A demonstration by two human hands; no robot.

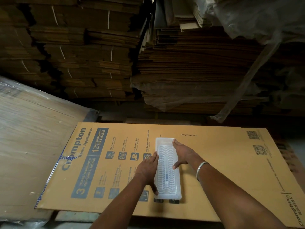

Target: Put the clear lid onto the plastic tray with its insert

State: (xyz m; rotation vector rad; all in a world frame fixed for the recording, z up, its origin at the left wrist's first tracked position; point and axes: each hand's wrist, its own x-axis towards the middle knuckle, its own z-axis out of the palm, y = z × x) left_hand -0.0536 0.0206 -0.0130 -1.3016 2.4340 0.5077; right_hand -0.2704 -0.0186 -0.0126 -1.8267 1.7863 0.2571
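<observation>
A long translucent plastic tray (177,189) lies lengthwise on a flat printed cardboard sheet (222,154). Inside it I see a white slotted insert (165,169). A clear lid seems to lie over the tray, but I cannot tell it apart from the tray's rim. My left hand (149,169) is pressed flat along the tray's left side, thumb at the near corner. My right hand (183,154) rests on the right side, fingers reaching the far rim and thumb on top. Both hands touch the tray from opposite sides.
Tall stacks of flattened cardboard boxes (82,55) fill the background. A plastic-wrapped bundle (29,138) leans at the left, overlapping the sheet's edge. Loose plastic film (247,19) hangs at the top right. A metal bangle (201,169) circles my right wrist.
</observation>
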